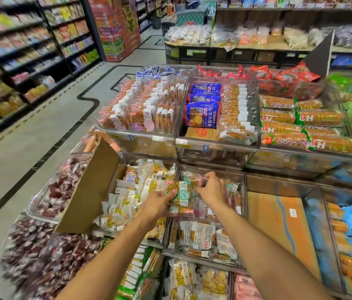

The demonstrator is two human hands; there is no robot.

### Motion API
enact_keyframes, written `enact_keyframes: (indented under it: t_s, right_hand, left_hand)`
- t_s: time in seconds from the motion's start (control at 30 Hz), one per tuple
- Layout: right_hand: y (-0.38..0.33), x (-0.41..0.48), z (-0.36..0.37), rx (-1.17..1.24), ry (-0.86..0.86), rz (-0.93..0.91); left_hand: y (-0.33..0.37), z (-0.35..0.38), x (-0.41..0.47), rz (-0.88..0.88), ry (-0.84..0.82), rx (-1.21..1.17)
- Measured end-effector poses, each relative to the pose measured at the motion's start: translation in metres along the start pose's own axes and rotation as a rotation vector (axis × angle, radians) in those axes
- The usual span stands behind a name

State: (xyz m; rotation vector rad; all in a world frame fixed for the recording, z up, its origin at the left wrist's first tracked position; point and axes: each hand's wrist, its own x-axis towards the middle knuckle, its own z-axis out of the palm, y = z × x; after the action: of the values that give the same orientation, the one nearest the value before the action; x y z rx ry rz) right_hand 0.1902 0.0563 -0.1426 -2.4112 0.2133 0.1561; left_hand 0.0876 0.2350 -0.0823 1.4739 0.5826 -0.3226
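Two hands are on one snack packet with a round green label, and a few things could go wrong. The packet looks shiny and slippery, so it might slide out and drop onto the packets one row below, or onto the floor, if the grip goes loose. Other packets lie packed tight all around it (some look half on top of each other), so pulling or pushing this one could drag its neighbours out of place. Squeezing too hard might crush the crunchy food inside. The packet sits on top of the pile in the clear bin in the middle row, just right of the yellow packets. The left hand holds its left end, fingers curled under and thumb on top. The right hand holds its right end, fingers bent down over it. So the packet lies right between the two hands, touching both. A brown cardboard flap stands well to the left of them.
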Motion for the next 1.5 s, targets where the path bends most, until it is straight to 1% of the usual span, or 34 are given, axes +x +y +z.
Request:
enact_keyframes:
  t_s: [0.07, 0.13, 0.23, 0.33, 0.43, 0.5, 0.6, 0.67, 0.77, 0.8, 0.97, 1.1, 1.23, 1.3, 1.4, 1.5]
  right_hand:
    - [0.002, -0.002, 0.000, -0.008, 0.014, -0.002]
    - [0.002, -0.007, -0.001, -0.057, 0.031, -0.058]
    - [-0.007, -0.016, 0.002, -0.255, 0.022, -0.202]
    - [-0.011, -0.020, 0.008, -0.391, 0.067, -0.305]
    - [-0.011, -0.019, 0.004, -0.373, 0.059, -0.350]
    - [-0.010, -0.021, -0.005, -0.244, 0.055, -0.348]
    - [-0.007, -0.030, -0.021, 0.028, 0.014, -0.256]
    - [-0.001, -0.035, -0.032, 0.152, -0.001, -0.171]
    - [0.009, -0.042, -0.047, 0.474, -0.019, 0.025]
    - [0.015, -0.044, -0.050, 0.557, -0.022, 0.066]
    - [0.039, -0.073, -0.069, 0.820, -0.055, 0.180]
    - [0.053, -0.098, -0.084, 0.978, 0.020, 0.215]
    - [0.067, -0.130, -0.092, 1.146, 0.171, 0.249]
    - [0.072, -0.152, -0.094, 1.194, 0.242, 0.288]
    - [0.080, -0.187, -0.095, 1.284, 0.330, 0.394]
    - [0.091, -0.222, -0.098, 1.367, 0.406, 0.435]
  left_hand:
    - [0.000, -0.001, 0.000, -0.009, -0.015, -0.014]
    - [-0.001, -0.001, 0.000, -0.017, -0.027, -0.036]
    - [-0.001, 0.003, -0.004, -0.010, -0.058, -0.054]
    - [0.000, 0.004, -0.009, -0.021, -0.063, -0.085]
    - [0.005, 0.003, -0.018, -0.047, -0.114, -0.152]
    - [0.006, 0.001, -0.023, -0.057, -0.144, -0.179]
    - [0.007, 0.001, -0.029, -0.064, -0.182, -0.204]
    - [0.005, 0.002, -0.034, -0.074, -0.202, -0.239]
    - [0.002, 0.005, -0.038, -0.079, -0.217, -0.260]
    - [0.000, 0.006, -0.039, -0.083, -0.217, -0.254]
    - [0.000, 0.018, -0.044, -0.045, -0.242, -0.267]
    - [-0.003, 0.019, -0.038, -0.044, -0.299, -0.275]
    - [-0.004, 0.025, -0.033, -0.026, -0.404, -0.219]
    - [-0.004, 0.030, -0.035, -0.005, -0.453, -0.164]
    - [-0.009, 0.039, -0.040, 0.031, -0.519, -0.043]
    - [-0.017, 0.051, -0.046, 0.018, -0.569, -0.010]
